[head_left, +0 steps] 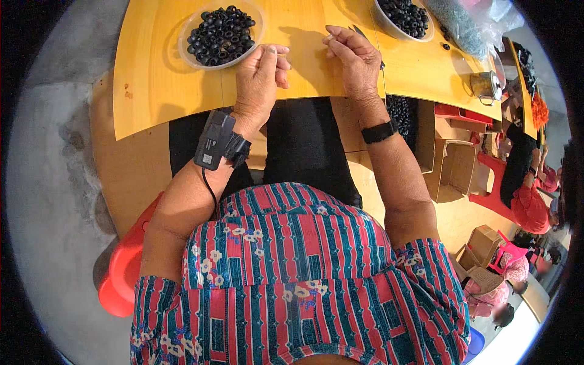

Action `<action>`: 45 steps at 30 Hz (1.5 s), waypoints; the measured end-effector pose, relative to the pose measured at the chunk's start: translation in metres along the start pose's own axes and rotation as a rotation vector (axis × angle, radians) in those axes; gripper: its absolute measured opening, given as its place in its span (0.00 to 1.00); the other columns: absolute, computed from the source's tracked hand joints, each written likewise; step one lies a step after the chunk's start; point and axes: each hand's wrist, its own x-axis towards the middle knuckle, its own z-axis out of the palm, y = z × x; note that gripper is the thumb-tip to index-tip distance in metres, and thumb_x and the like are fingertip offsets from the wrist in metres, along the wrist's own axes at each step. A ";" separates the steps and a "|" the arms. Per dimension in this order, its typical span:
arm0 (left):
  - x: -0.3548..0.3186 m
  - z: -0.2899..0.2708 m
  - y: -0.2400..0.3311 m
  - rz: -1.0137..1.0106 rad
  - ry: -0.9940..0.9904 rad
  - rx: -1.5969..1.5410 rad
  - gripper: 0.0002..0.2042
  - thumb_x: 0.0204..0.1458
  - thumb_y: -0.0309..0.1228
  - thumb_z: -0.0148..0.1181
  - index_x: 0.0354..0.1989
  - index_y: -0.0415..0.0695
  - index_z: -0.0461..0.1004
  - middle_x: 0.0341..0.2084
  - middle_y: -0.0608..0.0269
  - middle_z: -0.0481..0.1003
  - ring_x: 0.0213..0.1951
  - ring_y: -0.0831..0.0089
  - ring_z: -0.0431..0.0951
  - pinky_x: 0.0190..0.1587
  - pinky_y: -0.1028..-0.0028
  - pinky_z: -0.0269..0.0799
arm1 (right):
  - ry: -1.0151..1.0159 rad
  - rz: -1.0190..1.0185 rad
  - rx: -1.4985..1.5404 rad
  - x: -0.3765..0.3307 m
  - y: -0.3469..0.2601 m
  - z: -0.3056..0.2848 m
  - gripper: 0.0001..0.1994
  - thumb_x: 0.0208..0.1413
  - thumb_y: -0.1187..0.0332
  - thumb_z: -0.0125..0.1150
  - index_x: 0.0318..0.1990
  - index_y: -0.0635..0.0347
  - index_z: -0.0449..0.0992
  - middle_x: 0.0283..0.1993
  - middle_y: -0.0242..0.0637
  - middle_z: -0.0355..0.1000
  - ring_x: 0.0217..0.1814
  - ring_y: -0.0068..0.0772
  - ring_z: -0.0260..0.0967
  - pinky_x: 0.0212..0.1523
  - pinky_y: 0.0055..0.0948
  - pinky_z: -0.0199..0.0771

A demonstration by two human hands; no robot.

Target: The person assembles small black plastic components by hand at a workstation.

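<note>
1. While resting on the yellow table [152,91], left hand [260,76] curled loosely, fingertips pinched toward the thumb as if around something tiny; too small to tell what, or whether anything is gripped at all.
2. Right hand [353,58] likewise half-curled, fingers bent together near the table's far part, thumb and forefinger close; contents not visible.
3. Both hands set near each other, between the two bowls, probably so that small pieces can be picked and worked without long reaches.
4. Clear bowl of black rings [220,33] just beyond the left hand, within easy fingertip reach, heaped full.
5. Second bowl of black rings [404,17] just right of the right hand, near the table's far edge.
6. Black sensor box [214,140] strapped on the left wrist, cable trailing down the forearm; black band [378,131] on the right wrist.
7. Metal cup [486,86] farther right on the table; open cardboard boxes [453,170] on the floor below; red stool [125,267] under the wearer; another person in red [528,204] seated well apart.
</note>
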 end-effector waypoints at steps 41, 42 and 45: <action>-0.084 -0.052 0.011 -0.031 -0.264 -0.011 0.10 0.54 0.22 0.53 0.45 0.40 0.69 0.35 0.62 0.75 0.32 0.81 0.74 0.31 0.81 0.74 | -0.148 0.142 0.059 -0.101 -0.023 0.044 0.07 0.50 0.79 0.56 0.36 0.69 0.77 0.30 0.33 0.74 0.27 0.17 0.67 0.32 0.16 0.68; -0.083 -0.051 0.011 -0.032 -0.267 -0.011 0.10 0.54 0.22 0.53 0.45 0.40 0.69 0.35 0.62 0.75 0.32 0.81 0.74 0.31 0.81 0.74 | -0.148 0.151 0.071 -0.103 -0.023 0.044 0.07 0.50 0.79 0.56 0.36 0.69 0.77 0.30 0.33 0.74 0.26 0.17 0.67 0.32 0.17 0.68; -0.083 -0.051 0.010 -0.019 -0.245 0.022 0.10 0.53 0.23 0.54 0.44 0.39 0.72 0.32 0.64 0.75 0.31 0.82 0.73 0.30 0.81 0.74 | -0.138 0.157 0.089 -0.106 -0.022 0.043 0.07 0.50 0.79 0.56 0.37 0.69 0.77 0.31 0.33 0.74 0.26 0.17 0.67 0.32 0.17 0.68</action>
